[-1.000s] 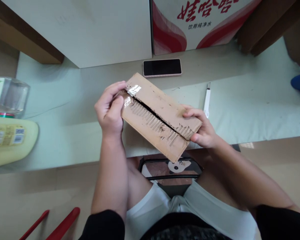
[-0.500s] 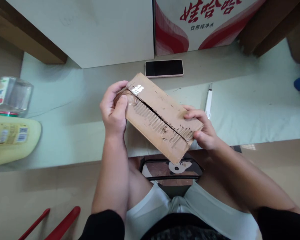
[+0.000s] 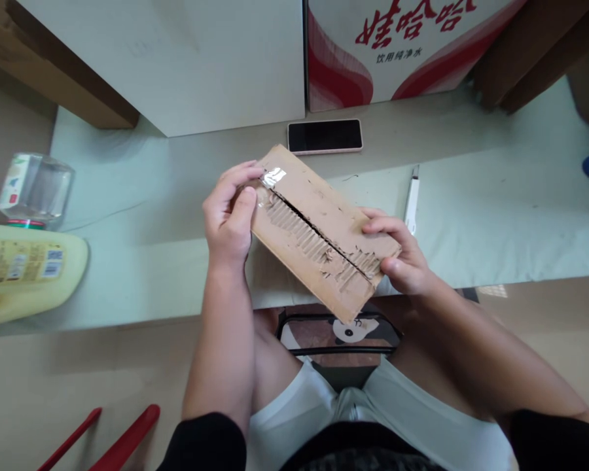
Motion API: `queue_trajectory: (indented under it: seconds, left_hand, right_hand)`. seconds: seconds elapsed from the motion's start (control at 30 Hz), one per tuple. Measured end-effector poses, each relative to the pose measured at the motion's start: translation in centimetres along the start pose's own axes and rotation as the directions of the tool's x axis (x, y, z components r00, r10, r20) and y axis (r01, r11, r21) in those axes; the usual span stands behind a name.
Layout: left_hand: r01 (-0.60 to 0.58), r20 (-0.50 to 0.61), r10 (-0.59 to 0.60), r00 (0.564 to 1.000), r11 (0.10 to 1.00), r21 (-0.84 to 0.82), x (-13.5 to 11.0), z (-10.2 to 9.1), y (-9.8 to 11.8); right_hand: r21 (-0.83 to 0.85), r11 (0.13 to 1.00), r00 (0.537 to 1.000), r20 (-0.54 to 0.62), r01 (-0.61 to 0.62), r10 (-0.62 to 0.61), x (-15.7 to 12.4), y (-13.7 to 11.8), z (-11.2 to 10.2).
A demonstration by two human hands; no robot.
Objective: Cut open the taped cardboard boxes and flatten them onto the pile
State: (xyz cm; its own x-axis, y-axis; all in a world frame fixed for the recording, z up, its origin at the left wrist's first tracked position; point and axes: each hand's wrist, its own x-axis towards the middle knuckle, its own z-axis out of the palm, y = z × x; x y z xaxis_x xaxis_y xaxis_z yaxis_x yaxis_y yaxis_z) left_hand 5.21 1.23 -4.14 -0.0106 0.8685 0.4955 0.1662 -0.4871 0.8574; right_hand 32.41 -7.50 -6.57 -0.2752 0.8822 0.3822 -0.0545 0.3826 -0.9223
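I hold a flat brown cardboard box point(image 3: 319, 232) above the table edge, tilted down to the right. Its top flaps are split along a dark seam with torn corrugated paper beside it. A scrap of clear tape point(image 3: 273, 176) clings to the upper left end. My left hand point(image 3: 228, 219) grips that end, fingertips at the tape. My right hand point(image 3: 400, 255) holds the lower right end, fingers on top and thumb at the edge.
A black phone point(image 3: 324, 135) lies beyond the box. A white utility knife point(image 3: 411, 204) rests on the pale green table point(image 3: 495, 216) to the right. A yellow bottle point(image 3: 27, 271) and a clear container point(image 3: 34, 190) sit at the left. White and red cartons stand behind.
The view has shifted slightly, so everything sits a little further right and lower. Both hands keep the same grip on the box.
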Motion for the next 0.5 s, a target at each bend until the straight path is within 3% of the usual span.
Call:
queue_trajectory:
  seconds: [0.23, 0.37, 0.43, 0.5]
  left_hand:
    - [0.013, -0.017, -0.012, 1.0, 0.999, 0.031, 0.0, 0.0, 0.5]
    - [0.075, -0.08, -0.076, 0.994, 0.997, -0.016, 0.2, 0.1, 0.7]
    - [0.144, -0.147, -0.152, 0.977, 0.988, -0.064, 0.4, -0.1, 0.9]
    - [0.239, -0.257, -0.266, 0.929, 0.962, -0.132, 0.8, -0.4, 1.0]
  right_hand:
    - [0.003, 1.0, 1.0, -0.011, -0.019, 0.019, 0.0, -0.1, 0.2]
    - [0.121, 0.991, 0.998, -0.018, -0.065, 0.067, -0.2, 0.5, 0.4]
    - [0.148, 0.983, 0.993, -0.044, -0.105, 0.113, -0.2, 0.9, 0.4]
    - [0.068, 0.983, 0.981, -0.083, -0.168, 0.174, -0.2, 1.3, 0.3]
